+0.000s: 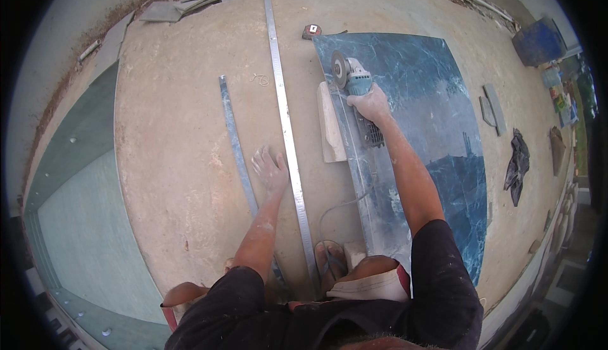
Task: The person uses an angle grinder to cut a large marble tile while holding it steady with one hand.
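Observation:
My right hand (pixel 372 104) is wrapped round the body of an angle grinder (pixel 358 79), whose round disc points to the far left. The grinder is over the left part of a large glossy blue marbled slab (pixel 430 116); whether it touches the slab I cannot tell. Dust coats my left hand (pixel 271 168), which is open with its fingers spread and holds nothing. It is between a narrow blue strip (pixel 234 131) and a long metal straightedge (pixel 282 97). A pale block (pixel 332 131) lies by the slab's left edge.
A tape measure (pixel 311 31) sits near the slab's far left corner. A cord (pixel 339 209) runs near my sandalled foot. Tile offcuts (pixel 190 2) lie at the far wall. To the right are a blue bucket (pixel 538 42) and a black cloth or bag (pixel 518 166).

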`<action>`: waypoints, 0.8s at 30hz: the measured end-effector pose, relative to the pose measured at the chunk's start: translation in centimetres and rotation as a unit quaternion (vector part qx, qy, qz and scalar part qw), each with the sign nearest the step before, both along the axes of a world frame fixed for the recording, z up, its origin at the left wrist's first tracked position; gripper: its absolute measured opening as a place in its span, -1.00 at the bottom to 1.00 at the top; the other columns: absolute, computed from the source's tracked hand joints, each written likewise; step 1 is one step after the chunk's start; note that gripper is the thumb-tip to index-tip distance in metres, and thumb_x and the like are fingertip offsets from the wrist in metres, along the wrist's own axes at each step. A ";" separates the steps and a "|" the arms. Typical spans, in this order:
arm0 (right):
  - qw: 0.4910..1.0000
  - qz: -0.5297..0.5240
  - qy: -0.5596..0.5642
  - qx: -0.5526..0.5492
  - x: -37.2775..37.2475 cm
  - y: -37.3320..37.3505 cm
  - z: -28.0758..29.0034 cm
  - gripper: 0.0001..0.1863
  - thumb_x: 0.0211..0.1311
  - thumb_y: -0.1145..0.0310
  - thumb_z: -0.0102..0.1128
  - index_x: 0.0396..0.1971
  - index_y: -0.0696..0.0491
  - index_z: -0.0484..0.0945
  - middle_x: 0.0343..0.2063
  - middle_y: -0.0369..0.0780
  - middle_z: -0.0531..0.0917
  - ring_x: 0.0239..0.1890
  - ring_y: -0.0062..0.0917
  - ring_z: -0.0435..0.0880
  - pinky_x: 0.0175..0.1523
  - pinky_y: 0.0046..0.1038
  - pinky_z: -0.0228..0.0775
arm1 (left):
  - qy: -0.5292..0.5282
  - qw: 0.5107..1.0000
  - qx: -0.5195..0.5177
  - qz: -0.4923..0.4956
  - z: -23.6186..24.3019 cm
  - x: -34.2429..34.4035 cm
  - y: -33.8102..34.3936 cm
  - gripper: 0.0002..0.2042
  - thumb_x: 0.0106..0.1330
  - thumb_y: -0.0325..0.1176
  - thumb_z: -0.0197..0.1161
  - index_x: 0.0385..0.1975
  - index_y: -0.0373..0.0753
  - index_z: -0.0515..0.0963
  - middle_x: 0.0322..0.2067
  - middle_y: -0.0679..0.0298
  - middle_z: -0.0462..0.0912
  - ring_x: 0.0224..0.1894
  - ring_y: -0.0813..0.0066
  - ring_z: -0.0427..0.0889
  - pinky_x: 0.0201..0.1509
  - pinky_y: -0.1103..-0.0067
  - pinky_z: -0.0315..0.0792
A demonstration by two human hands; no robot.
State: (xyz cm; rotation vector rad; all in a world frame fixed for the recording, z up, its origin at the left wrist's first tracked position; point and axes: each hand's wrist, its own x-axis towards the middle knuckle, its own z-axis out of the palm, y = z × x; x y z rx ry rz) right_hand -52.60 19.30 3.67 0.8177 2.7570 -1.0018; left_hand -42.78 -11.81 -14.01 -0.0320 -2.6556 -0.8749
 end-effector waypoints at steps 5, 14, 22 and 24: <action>1.000 -0.015 0.008 0.003 -0.5 -0.1 -0.3 -0.21 -0.21 0.12 0.49 0.06 0.31 0.55 0.00 0.13 0.69 0.10 -0.08 0.68 0.21 -0.23 0.49 | -0.021 0.999 -0.043 0.009 -0.2 0.1 0.3 -0.50 0.39 -0.20 0.22 0.21 -0.38 0.40 0.22 -0.11 0.38 0.31 -0.19 0.30 0.40 -0.02 0.18; 1.000 0.010 0.008 -0.014 -1.0 0.1 -0.3 -0.14 -0.15 0.05 0.49 0.11 0.35 0.49 0.05 0.18 0.65 0.15 -0.04 0.65 0.25 -0.22 0.47 | -0.043 0.998 -0.051 0.008 -0.2 0.1 0.3 -0.50 0.39 -0.19 0.21 0.22 -0.38 0.39 0.24 -0.09 0.36 0.35 -0.16 0.27 0.43 -0.02 0.14; 1.000 0.012 0.000 -0.007 -1.5 0.4 -0.6 -0.15 -0.14 0.04 0.48 0.12 0.32 0.51 0.07 0.16 0.65 0.17 -0.05 0.64 0.26 -0.23 0.47 | -0.036 0.998 -0.049 0.008 -0.2 0.0 0.4 -0.50 0.38 -0.20 0.21 0.21 -0.39 0.40 0.23 -0.09 0.37 0.35 -0.15 0.27 0.43 -0.02 0.14; 1.000 0.010 -0.001 -0.008 -1.5 0.1 -0.3 -0.16 -0.14 0.04 0.48 0.11 0.31 0.52 0.07 0.16 0.65 0.17 -0.05 0.64 0.26 -0.23 0.47 | -0.036 0.998 -0.053 0.011 -0.2 0.0 0.3 -0.50 0.38 -0.20 0.21 0.21 -0.39 0.40 0.24 -0.09 0.37 0.35 -0.15 0.28 0.43 -0.02 0.14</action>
